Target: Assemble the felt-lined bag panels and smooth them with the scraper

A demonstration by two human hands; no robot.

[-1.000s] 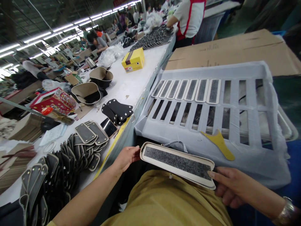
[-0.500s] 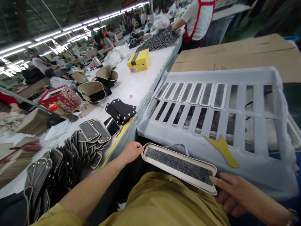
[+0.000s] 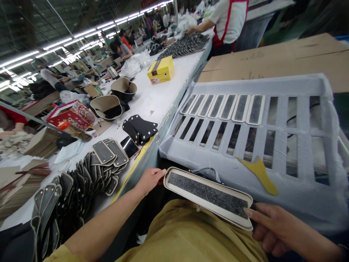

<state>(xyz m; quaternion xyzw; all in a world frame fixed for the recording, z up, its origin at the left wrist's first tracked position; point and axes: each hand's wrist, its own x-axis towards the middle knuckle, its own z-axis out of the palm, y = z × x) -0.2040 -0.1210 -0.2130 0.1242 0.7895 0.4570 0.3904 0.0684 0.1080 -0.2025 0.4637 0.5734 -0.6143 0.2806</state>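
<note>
My left hand [image 3: 150, 181] pinches the upper left end of a long panel [image 3: 207, 194] with rounded corners, a cream border and a dark grey, felt-like middle strip. At the other end my right hand [image 3: 272, 225] grips it, thumb on the face and fingers behind. The panel hangs tilted above my lap, its right end lower. Just beyond it is a slotted frame [image 3: 280, 156] wrapped in pale sheeting. Several smaller panels [image 3: 216, 106] of the same look lie in a row over its upper slots. A yellow curved piece [image 3: 259, 174] rests on its near edge.
On the white table at left are many dark stitched pieces [image 3: 73, 196], a phone [image 3: 129, 146], black cut pieces [image 3: 140, 128], two cream-lined rounded items [image 3: 106, 105] and a yellow box [image 3: 160, 70]. A cardboard sheet [image 3: 272, 58] lies behind the frame. A co-worker [image 3: 231, 23] stands at the table's far end.
The panel's right end and my right hand have dipped slightly, and my left hand sits a little lower. The far co-worker's arm has shifted left over the dark pieces.
</note>
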